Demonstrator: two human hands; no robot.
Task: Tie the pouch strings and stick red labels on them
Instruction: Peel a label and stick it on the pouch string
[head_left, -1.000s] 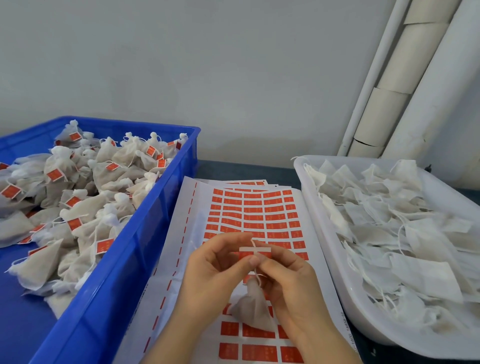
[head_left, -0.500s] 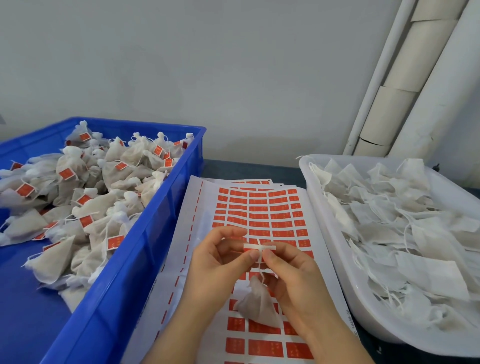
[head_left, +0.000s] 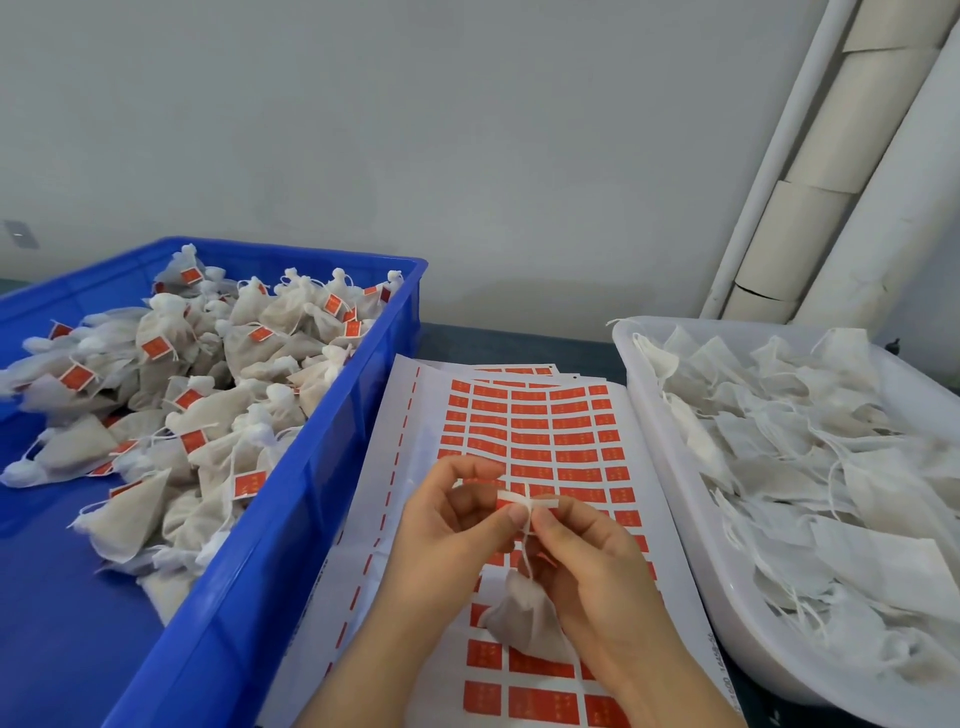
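A small white mesh pouch (head_left: 524, 616) hangs by its string (head_left: 525, 545) between my hands, above the label sheet (head_left: 535, 436). My left hand (head_left: 452, 535) and my right hand (head_left: 587, 566) both pinch a label (head_left: 527, 500) that lies across the string, its white backing side towards me and a little red showing at its left end. Thumb and finger tips of the two hands meet at the string just under the label. The pouch's neck is gathered tight.
A blue crate (head_left: 322, 467) on the left holds several tied pouches with red labels. A white tray (head_left: 675, 467) on the right holds several flat, untied pouches. More label sheets (head_left: 514, 370) lie under the top one. Pipes (head_left: 831, 171) stand at the back right.
The label has turned from showing red to showing mostly its white side across the string. The hands and the pouch have stayed nearly in place; the view shifted slightly.
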